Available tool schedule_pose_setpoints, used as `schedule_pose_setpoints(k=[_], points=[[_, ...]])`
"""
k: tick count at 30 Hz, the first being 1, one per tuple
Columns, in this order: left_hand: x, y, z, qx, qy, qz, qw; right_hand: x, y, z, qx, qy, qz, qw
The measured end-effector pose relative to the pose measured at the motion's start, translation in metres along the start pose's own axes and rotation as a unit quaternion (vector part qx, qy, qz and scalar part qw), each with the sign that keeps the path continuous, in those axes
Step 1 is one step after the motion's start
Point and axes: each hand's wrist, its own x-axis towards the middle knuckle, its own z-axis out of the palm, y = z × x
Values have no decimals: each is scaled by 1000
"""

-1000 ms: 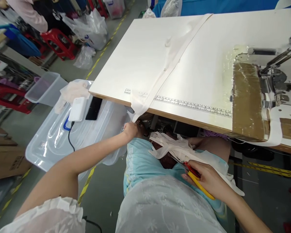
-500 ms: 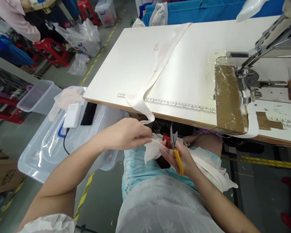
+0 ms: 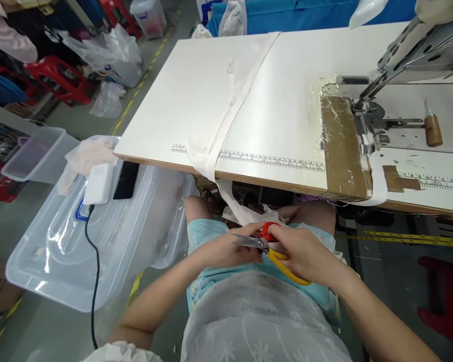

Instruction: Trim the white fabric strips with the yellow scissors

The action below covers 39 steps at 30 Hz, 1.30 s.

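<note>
Over my lap, my right hand (image 3: 309, 254) grips a pair of scissors (image 3: 281, 266) with one red and one yellow handle loop. The blades point left and lie across the fingers of my left hand (image 3: 226, 250). My left fingers are curled together at the white fabric (image 3: 245, 215), close to the scissors; the exact pinch is partly hidden. From there a white fabric strip (image 3: 221, 136) runs up over the table edge and lies diagonally across the white tabletop (image 3: 154, 100).
A sewing machine (image 3: 373, 110) stands at the table's right, with a wooden-handled awl (image 3: 433, 129) beside it. Left of me, a clear lidded bin (image 3: 60, 261) bears a white power bank (image 3: 98, 183) and a black phone (image 3: 126, 180). Red stools (image 3: 62, 78) and a person's pink sleeve are farther off.
My left hand has come in rightward and down to meet my right hand. The scissors have swung from pointing up to pointing left. The fabric strip hangs straighter off the table edge.
</note>
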Motion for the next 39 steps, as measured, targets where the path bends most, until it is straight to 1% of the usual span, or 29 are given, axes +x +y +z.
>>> schedule_pose_setpoints(k=[2,4,6,9,13,15,17,18,19,22,24,26,30,32,35,37,39], points=[[12,-1,19,-118,8,4,993,-1,-2,-3,-25,2,9,1000],[17,-6,31,-199,26,-32,979,-6,2,-7,0,20,36,999],[17,-11,36,-246,36,-72,966,-11,8,-9,54,47,64,995],[12,-14,37,-239,35,-100,965,-14,13,-6,114,69,84,988],[12,-7,37,-203,18,-86,975,-7,9,3,125,70,68,987],[14,-5,36,-229,36,-84,969,-5,9,3,137,81,66,985],[15,-7,34,-275,67,-92,955,-7,14,0,169,92,82,978],[15,-9,33,-297,83,-97,946,-11,18,-1,189,85,96,974],[15,-12,32,-317,99,-100,938,-16,23,-3,209,66,107,970],[14,-19,31,-363,135,-107,916,-32,40,-2,263,-35,111,958],[13,-21,32,-391,152,-110,901,-40,49,3,269,-88,101,954],[13,-20,34,-411,157,-112,891,-44,55,9,252,-121,92,956],[11,-15,33,-425,146,-121,885,-36,61,14,231,-166,54,957],[10,-14,32,-422,142,-131,886,-28,62,13,224,-186,36,956],[8,-15,31,-414,137,-141,889,-19,61,8,216,-214,27,952],[8,-15,31,-410,138,-141,890,-15,59,5,215,-225,24,950],[8,-16,31,-407,141,-140,891,-14,57,3,207,-223,20,952]])
